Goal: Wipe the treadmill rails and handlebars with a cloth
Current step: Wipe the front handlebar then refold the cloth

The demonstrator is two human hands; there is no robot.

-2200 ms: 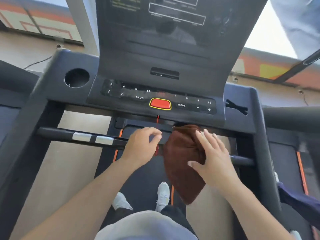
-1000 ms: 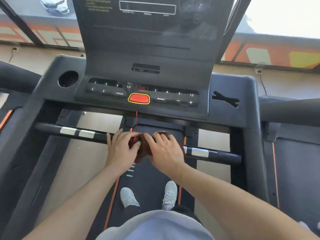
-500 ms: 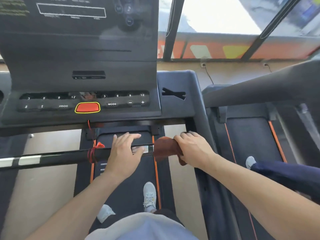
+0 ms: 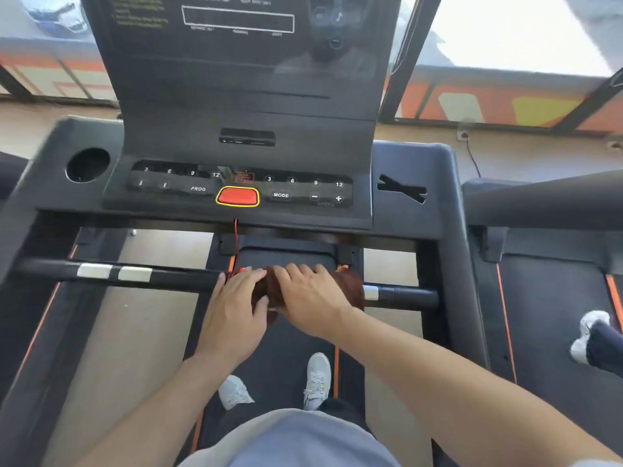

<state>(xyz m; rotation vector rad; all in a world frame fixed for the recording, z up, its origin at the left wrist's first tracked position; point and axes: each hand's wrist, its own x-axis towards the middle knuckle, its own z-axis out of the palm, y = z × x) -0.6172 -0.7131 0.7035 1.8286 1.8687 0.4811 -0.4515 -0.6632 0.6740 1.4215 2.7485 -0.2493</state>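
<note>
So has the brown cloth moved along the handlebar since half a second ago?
Yes. The brown cloth has slid left along the handlebar, from near the right upright back to just right of the red safety cord; the right hand grips it.

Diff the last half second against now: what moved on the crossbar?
The right hand slid the brown cloth left along the handlebar, from its right end back to the middle, meeting the left hand. Its grip on the cloth held. The left hand stayed on the bar beside the red cord.
</note>
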